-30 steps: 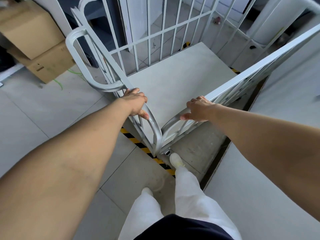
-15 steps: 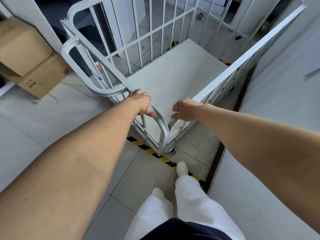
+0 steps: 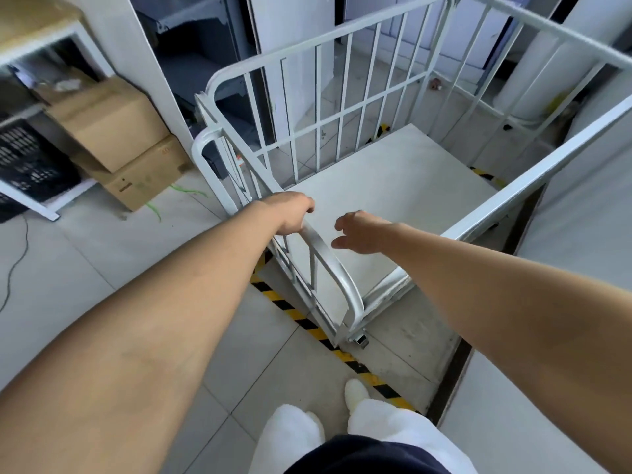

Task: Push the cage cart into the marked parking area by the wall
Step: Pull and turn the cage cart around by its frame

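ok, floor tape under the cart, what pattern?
Yellow-and-black diagonal hazard stripes on the floor tape, clearest in the head view.

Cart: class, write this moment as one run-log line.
left hand: grips cart rail | right hand: open, off rail | cart: over striped tape | wall: right

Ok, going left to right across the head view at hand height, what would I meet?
Black crate → cardboard boxes → left hand gripping the cart rail → right hand, open, off the rail → cart's right side rail → wall.

stacked cardboard boxes point(image 3: 116, 138), black crate point(image 3: 27, 162), green cable point(image 3: 154, 210)
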`<state>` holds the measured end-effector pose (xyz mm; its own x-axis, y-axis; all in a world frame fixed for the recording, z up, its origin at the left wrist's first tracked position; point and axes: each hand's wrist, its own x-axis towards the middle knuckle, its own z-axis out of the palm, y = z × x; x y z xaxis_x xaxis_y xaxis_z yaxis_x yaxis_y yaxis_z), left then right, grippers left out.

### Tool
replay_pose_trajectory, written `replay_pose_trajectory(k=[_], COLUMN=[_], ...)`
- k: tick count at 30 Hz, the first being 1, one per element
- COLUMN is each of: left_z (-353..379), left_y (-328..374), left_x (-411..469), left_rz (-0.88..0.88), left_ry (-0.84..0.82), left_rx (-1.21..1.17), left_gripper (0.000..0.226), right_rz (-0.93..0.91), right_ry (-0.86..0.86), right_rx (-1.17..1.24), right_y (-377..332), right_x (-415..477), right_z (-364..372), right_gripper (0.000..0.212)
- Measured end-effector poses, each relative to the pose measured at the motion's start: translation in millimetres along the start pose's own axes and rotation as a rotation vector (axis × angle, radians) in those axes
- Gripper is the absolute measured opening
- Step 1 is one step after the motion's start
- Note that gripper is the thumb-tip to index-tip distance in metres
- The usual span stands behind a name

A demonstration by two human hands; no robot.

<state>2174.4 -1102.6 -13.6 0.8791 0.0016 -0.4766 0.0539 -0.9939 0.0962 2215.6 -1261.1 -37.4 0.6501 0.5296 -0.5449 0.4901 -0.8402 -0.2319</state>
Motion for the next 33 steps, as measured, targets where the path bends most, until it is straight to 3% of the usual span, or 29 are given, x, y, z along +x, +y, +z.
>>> replay_pose_trajectory(k=[8,13,17,23,27,33], left_z=[-41,-64,-85,-122,-149,-208], left_y=[-124,-224,-280,-332,-369,-437], left_x=[-14,-15,0,50,92,145], left_rz=[-0.035,0.007,0.041,0.118,0.134,0.173], left_ry=[0.118,0.112,0.087,0.069,0.080,0.087], left_rx=[-0.022,0.067,0.117,0.171,0.207,0.265], left_gripper=[0.041,0.042,0.042,0.038,0.048,0.038], right_rz=[-0.034,0.110,0.228,0.309,0.302,0.358], right_ry=[0.058,0.109,0.155,0.173,0.192,0.216], right_rx=[-0.045,-0.005,0.034,-0.002,0.007,0.064], right_y=[-105,-163,-193,-229,-249,-279], right_x=[54,90,114,161,213,285], right_z=[-40,-51,-59,-99,-134,-184], right_gripper=[0.047,0.044,0.029,0.032,0.037,0.045])
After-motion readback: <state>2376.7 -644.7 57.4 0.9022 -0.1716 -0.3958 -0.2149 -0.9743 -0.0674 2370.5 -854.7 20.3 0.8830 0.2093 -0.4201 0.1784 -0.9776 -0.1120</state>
